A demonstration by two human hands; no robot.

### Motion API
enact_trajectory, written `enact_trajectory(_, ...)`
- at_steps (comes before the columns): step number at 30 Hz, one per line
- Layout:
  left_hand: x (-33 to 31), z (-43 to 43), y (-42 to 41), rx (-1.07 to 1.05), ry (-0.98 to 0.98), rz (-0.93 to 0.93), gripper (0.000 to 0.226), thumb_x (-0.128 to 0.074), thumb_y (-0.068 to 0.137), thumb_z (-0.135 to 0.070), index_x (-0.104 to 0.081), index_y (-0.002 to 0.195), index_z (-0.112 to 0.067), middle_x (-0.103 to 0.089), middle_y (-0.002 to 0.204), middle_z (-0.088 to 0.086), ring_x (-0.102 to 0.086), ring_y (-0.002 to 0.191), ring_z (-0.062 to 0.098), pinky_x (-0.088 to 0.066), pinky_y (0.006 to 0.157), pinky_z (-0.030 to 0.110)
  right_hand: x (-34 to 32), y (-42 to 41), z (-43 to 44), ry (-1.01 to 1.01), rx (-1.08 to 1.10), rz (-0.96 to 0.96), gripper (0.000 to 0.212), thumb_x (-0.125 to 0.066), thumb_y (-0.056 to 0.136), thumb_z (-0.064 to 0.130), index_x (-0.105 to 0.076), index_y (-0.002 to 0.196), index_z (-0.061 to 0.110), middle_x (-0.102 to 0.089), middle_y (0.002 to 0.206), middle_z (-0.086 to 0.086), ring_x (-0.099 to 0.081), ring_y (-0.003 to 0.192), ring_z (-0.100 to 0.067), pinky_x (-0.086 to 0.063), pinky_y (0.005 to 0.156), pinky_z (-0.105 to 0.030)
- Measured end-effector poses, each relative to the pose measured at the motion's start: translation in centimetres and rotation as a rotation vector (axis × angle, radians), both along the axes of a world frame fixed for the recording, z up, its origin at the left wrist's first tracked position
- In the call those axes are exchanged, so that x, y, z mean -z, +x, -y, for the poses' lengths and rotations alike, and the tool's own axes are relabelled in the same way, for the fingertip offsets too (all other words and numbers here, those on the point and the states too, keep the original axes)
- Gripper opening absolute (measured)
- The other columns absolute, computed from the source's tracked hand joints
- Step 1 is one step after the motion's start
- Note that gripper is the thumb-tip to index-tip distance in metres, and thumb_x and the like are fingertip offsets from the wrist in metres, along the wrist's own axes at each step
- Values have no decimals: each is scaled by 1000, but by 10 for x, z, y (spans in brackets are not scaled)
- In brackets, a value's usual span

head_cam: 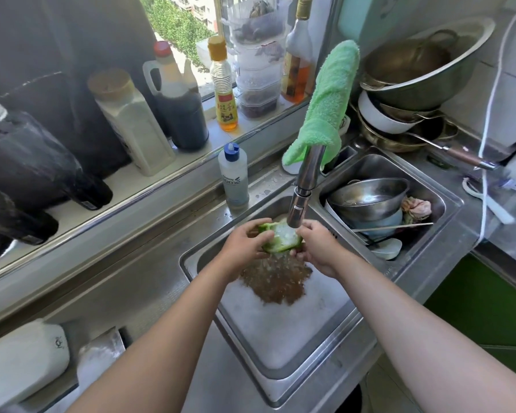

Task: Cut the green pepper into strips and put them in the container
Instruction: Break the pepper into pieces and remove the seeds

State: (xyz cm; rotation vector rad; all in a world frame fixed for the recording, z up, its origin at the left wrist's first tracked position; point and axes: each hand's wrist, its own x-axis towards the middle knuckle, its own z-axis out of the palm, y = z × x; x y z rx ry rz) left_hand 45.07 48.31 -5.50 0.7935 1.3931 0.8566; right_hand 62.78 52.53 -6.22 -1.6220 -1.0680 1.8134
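Holds one green pepper in running water just under the tap, over the near basin of the sink. Clamps it from both ends, left grip curled round the left end, right grip round the right. Lies crosswise, long axis between the grips, equally near both. Counted: one pepper, two basins, no knife visible.

clear squeeze bottle, blue cap, on the sink ledge: label reads "home", the smaller line above it too blurred to read | yellow-capped oil bottle on the windowsill: red-and-yellow label with Chinese characters, too small to read | white container, lower left: small dark logo, illegible
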Motion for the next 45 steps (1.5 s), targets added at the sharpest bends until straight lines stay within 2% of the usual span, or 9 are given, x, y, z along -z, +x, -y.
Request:
enact_trajectory(4,2,7,-10,-81,9,1,21,-65,95,-15,-70,112,-26,-62,115,8,-63,96,21,-58,87,48,-10,-7,5,125,-146,3,49,-45,91,-13,-54,128,18,-67,101,-9,-61,63,-20,-44,51,-29)
enact_trajectory(10,0,14,-18,-18,93,-73,35,-75,85,-7,-72,105,-35,-65,118,8,-63,109,30,-57,91,46,-7,5,2,411,-438,369,26,-74,90,11,-66,96,36,-68,85,8,-67,68,-15,-57,72,-39)
enact_trajectory(17,4,14,-6,-6,193,-106,64,-81,72,7,-61,126,-21,-67,121,3,-64,112,16,-53,96,32,-2,-2,6,473,-149,429,24,-80,79,25,-60,92,33,-68,86,8,-68,79,-15,-58,76,-46)
enact_trajectory(21,6,12,-3,49,156,-149,58,-80,75,6,-61,126,-15,-68,119,1,-66,108,16,-55,96,32,-2,6,8,276,-71,198,55,-77,82,9,-51,121,40,-65,103,-4,-71,73,-27,-59,56,-42)
enact_trajectory(24,8,11,5,72,147,-122,57,-78,79,1,-63,130,-19,-69,118,2,-68,105,23,-56,94,37,1,16,8,237,-6,171,30,-68,94,8,-65,118,26,-67,104,-7,-70,72,-25,-61,54,-45)
enact_trajectory(30,8,2,21,71,143,-168,52,-79,82,-9,-62,132,-13,-70,116,2,-67,107,17,-55,93,28,4,29,6,224,18,225,10,-62,100,15,-62,108,20,-68,108,-6,-71,70,-30,-52,42,-30)
enact_trajectory(37,12,15,-3,112,155,-271,50,-80,80,-4,-64,126,-15,-69,111,4,-69,97,18,-57,87,32,-7,19,-13,91,-242,213,17,-64,94,9,-69,108,18,-73,99,-5,-70,76,-21,-51,53,-28)
enact_trajectory(40,11,24,-13,57,133,-233,55,-80,74,7,-64,123,-12,-68,111,7,-68,93,7,-55,82,21,-9,8,-15,97,-263,152,20,-67,89,-1,-72,94,17,-74,88,-1,-69,72,-19,-55,57,-33)
enact_trajectory(45,9,29,-25,20,132,-199,58,-76,70,17,-65,119,-12,-68,111,4,-66,97,5,-51,79,16,-6,4,-8,107,-256,55,29,-80,83,4,-73,105,22,-73,82,1,-68,72,-14,-55,56,-31)
